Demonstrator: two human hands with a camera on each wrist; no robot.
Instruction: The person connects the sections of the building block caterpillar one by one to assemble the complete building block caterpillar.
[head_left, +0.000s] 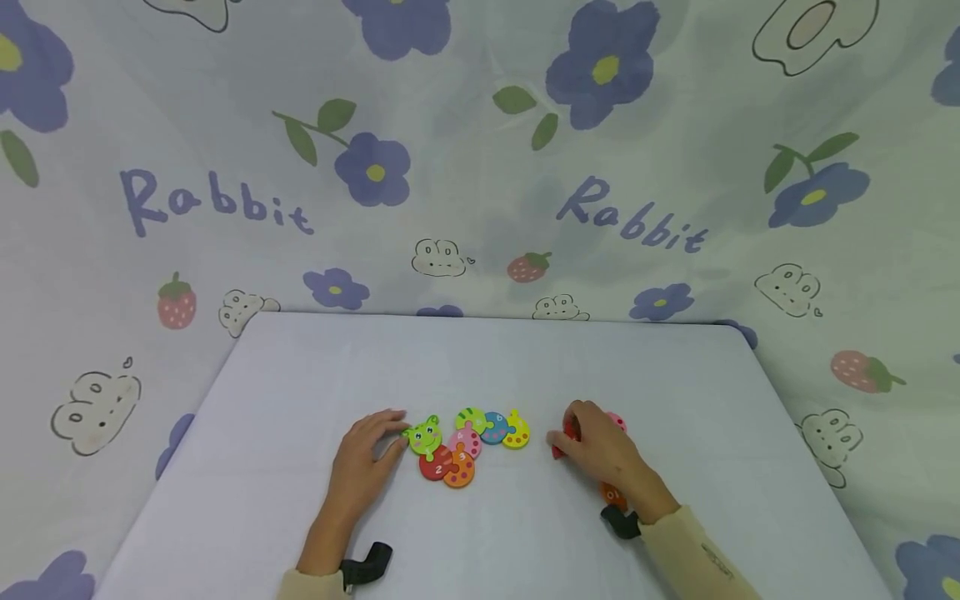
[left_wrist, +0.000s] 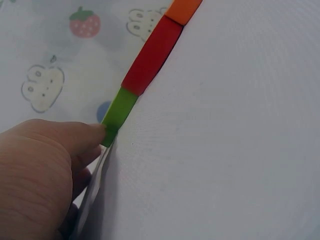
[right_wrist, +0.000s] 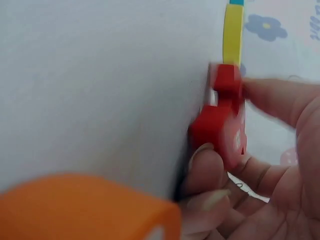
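A wooden caterpillar puzzle lies on the white table, its numbered round pieces linked in a bent chain. Its green smiling head piece (head_left: 425, 437) is at the left end, joined to a red piece (head_left: 436, 464); a yellow piece (head_left: 516, 430) ends the chain at the right. My left hand (head_left: 367, 450) rests beside the head, thumb tip at the green edge (left_wrist: 119, 110), fingers loosely bent. My right hand (head_left: 603, 446) pinches a red puzzle piece (right_wrist: 212, 125) between thumb and fingers, a short way right of the yellow piece. The hand partly hides the red piece in the head view.
An orange piece (head_left: 613, 497) lies below my right hand, near the wrist, and looms large in the right wrist view. A pink piece (head_left: 617, 421) shows behind that hand. The table's far edge (head_left: 495, 317) meets a patterned cloth.
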